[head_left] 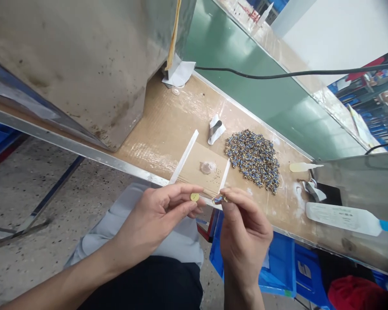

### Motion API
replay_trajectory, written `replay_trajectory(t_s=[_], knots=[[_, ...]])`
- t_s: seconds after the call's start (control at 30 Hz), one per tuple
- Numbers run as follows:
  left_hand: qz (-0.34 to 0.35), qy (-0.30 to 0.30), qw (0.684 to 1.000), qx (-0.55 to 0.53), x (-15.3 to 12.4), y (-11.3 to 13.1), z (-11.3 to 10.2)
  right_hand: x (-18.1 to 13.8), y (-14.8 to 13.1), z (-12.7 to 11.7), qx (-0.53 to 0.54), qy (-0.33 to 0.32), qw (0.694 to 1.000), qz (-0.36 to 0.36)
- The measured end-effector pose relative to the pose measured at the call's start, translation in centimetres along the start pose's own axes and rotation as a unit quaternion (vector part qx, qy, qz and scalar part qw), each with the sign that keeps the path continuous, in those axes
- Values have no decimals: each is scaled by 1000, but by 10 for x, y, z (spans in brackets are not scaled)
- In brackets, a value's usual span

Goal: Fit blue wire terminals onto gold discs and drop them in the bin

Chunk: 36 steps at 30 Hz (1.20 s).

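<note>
My left hand [168, 211] is closed in a pinch on a small round yellow disc [194, 197], held between thumb and fingers. Just to its right, my right hand [245, 224] pinches a tiny blue and gold metal piece [217, 199] at the fingertips; its exact kind is too small to tell. Both hands are above the front edge of the bench, apart from each other. Behind them lies a cardboard sheet [194, 161] with white strips at its sides. On the sheet sit a small clear dish [208, 167] and several tiny specks.
A large heap of blue and gold pieces [253, 159] lies on the bench [168, 116]. White paper with a dark object [216, 128] is near it. At right are a thin-nozzled bottle [302, 167] and a larger bottle [342, 218]. A metal housing [84, 56] stands left; blue bins [277, 262] are below.
</note>
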<state>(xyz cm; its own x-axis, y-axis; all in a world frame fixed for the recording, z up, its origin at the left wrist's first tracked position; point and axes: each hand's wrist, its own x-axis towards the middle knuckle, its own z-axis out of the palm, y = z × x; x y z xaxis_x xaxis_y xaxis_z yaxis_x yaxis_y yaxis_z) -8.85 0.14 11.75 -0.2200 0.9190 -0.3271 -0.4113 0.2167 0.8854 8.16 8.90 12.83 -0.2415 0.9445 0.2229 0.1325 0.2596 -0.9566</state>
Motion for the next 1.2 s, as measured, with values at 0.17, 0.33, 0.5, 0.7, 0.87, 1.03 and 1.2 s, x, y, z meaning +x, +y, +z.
replay_trajectory(t_s=[0.17,0.33,0.5,0.7,0.87,1.03,1.2], knots=[[35,0,996,83,-2,4,0,-2,-13,2,-133,-51,983,-119],[57,8,992,116,-5,3,0,-1,-14,4,-150,-82,973,-157],[70,2,990,120,-5,2,-1,-1,-12,6,-152,-84,972,-159],[73,0,990,123,-6,3,-1,-1,-12,6,-153,-89,972,-157],[79,-2,989,128,-7,3,-1,-1,-13,6,-168,-87,967,-170],[113,19,975,191,-7,2,-1,-2,-14,7,-192,-84,956,-205],[154,29,952,261,-9,1,-1,-3,-14,4,-216,-100,941,-239]])
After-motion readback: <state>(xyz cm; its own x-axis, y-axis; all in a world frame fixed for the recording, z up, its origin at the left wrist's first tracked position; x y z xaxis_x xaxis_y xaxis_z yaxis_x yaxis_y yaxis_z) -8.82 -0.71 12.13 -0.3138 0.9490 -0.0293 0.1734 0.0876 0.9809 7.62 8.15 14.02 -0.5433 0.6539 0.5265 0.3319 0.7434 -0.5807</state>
